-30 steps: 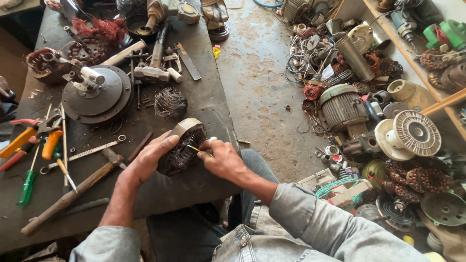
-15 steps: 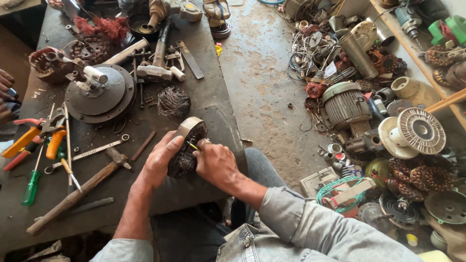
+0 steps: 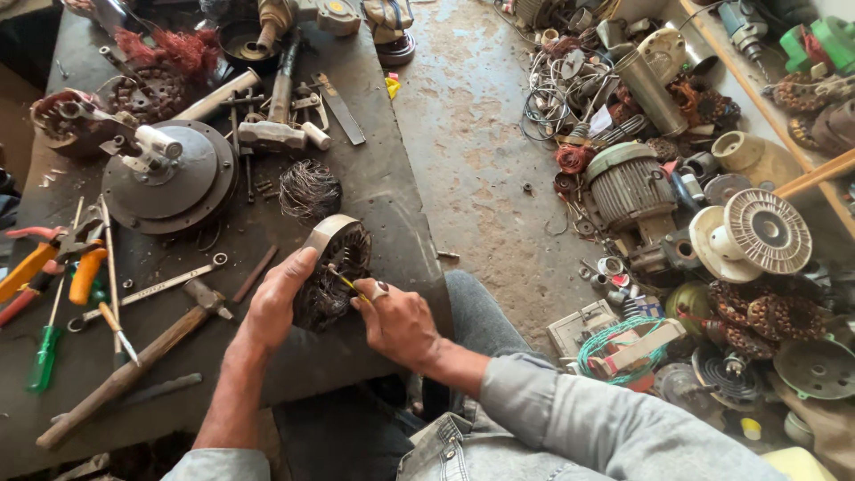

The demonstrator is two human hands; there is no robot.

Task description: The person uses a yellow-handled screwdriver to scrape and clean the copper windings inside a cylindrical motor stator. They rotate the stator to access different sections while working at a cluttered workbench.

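Left grip (image 3: 278, 298) wraps the rim of a wound motor stator (image 3: 331, 272), fingers curled over its metal edge and holding it tilted on edge at the near side of the table (image 3: 392, 196); right grip (image 3: 392, 319) is pinched shut on a thin yellow-handled tool (image 3: 349, 283), its tip set among the dark copper windings. By the look of it the work in hand is picking or prying at the stator's coils; the next move would call for a firm brace from the left hand and a short, controlled push of the tool tip so it does not slip off the winding toward the bracing fingers.

Beyond the stator the dark table carries a round fan motor housing (image 3: 169, 174) with its shaft up, a loose tangle of stripped wire (image 3: 309, 189), a long wooden-handled hammer (image 3: 125, 374), a spanner (image 3: 151, 289), orange-handled pliers (image 3: 53, 263) and a green screwdriver (image 3: 44, 352); on the concrete floor (image 3: 481, 134) to the right lie a ribbed grey motor (image 3: 631, 185), a white fan rotor (image 3: 757, 233) and heaps of coils and parts.

Against the frame a second ago, the stator stands more upright and closer to the table's edge; the left hand has shifted from its side to over its rim, and the right hand has drawn in nearer to the body; the tools on the table lie unchanged.
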